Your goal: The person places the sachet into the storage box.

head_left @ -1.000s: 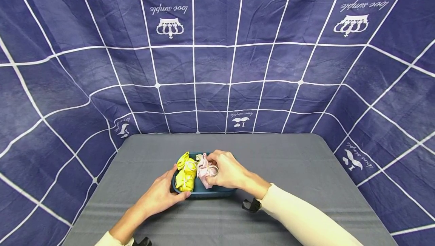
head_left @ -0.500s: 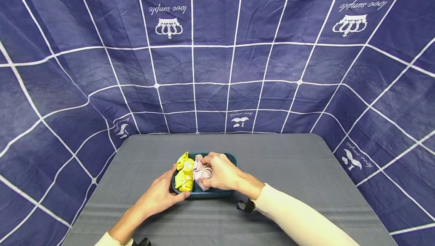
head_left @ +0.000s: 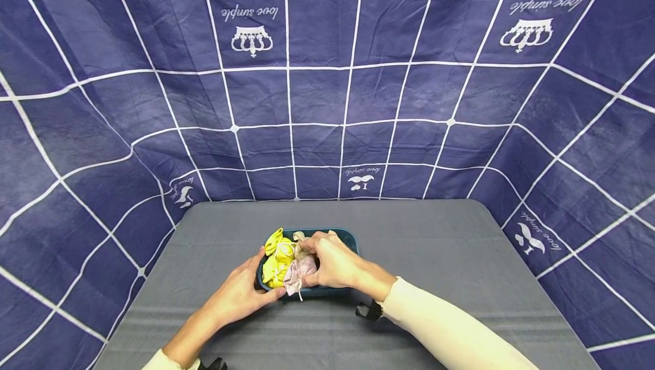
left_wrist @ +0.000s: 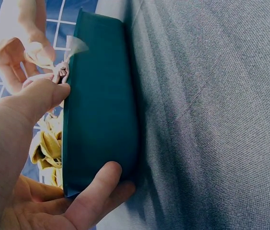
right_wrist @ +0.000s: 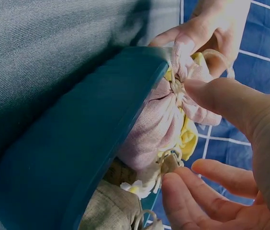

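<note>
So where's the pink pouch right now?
In the head view, the pink pouch lies over the teal tray's near rim, beside the yellow pouch, under the right hand.

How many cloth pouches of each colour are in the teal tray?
Yellow pouch: 1
Pink pouch: 1
Beige pouch: 1
Total: 3 pouches in the teal tray.
</note>
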A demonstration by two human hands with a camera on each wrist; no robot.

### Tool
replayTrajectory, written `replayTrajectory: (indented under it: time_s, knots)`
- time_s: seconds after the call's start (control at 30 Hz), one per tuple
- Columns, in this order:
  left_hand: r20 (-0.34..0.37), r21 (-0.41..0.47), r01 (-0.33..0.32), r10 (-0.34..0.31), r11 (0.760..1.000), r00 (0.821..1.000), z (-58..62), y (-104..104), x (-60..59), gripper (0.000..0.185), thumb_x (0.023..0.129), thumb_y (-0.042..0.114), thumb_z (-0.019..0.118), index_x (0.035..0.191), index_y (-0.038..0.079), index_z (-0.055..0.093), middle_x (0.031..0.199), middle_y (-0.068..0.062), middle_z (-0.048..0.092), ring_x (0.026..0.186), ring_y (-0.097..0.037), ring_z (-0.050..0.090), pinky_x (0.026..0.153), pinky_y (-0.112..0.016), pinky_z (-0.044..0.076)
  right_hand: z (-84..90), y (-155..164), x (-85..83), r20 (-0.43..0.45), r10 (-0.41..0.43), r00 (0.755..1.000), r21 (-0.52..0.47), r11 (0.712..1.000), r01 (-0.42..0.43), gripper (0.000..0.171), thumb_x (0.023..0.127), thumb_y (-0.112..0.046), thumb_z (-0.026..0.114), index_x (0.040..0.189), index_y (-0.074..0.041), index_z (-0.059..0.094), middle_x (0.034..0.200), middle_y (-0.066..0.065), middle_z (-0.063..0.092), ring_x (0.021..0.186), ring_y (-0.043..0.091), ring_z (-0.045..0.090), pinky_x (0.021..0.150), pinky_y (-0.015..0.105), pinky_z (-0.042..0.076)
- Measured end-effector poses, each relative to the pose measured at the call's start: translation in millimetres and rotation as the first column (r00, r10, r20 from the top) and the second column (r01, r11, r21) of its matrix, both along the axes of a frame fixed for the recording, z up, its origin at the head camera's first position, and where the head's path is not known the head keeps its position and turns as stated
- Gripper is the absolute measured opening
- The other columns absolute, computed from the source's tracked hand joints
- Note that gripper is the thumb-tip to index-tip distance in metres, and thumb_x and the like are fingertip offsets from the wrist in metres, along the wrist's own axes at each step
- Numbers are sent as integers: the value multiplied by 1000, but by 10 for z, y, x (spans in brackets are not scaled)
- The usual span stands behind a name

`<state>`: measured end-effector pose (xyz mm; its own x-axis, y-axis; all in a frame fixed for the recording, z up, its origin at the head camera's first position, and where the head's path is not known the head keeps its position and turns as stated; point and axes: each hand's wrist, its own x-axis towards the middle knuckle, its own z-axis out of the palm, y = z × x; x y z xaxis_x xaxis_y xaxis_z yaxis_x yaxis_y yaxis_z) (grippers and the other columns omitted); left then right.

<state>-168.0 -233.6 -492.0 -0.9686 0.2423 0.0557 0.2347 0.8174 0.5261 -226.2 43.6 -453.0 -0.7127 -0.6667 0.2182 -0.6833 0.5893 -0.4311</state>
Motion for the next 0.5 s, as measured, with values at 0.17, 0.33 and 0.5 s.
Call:
replayTrajectory:
  time_s: [0.17, 0.33, 0.5]
  knots:
    - [4, 0, -2, 2, 1000, 1000, 13, 12, 4, 122, 92, 57, 96, 173, -15, 40, 167, -41, 58, 153, -54, 65, 125, -66, 56, 18, 40, 13, 4, -3, 1000, 6, 1000, 3, 74, 85, -32, 104, 148, -2, 77, 132, 11, 84, 122, 25, 77, 109, 41, 58]
    - [15, -2, -8, 8, 1000, 1000, 21, 24, 12, 122, 92, 58, 96, 173, -14, 41, 169, -40, 56, 154, -53, 64, 126, -66, 56, 29, 75, 29, 3, -8, 1000, 14, 1000, 8, 71, 86, -32, 103, 147, -6, 79, 135, 10, 82, 120, 26, 76, 106, 38, 60]
    - [8, -7, -7, 7, 1000, 1000, 16, 30, 10, 121, 92, 58, 95, 173, -14, 41, 169, -39, 57, 154, -52, 64, 126, -66, 55, 41, 120, 53, -12, -6, 1000, 22, 1000, 6, 69, 87, -34, 103, 146, -9, 80, 139, 9, 81, 124, 26, 73, 108, 40, 62]
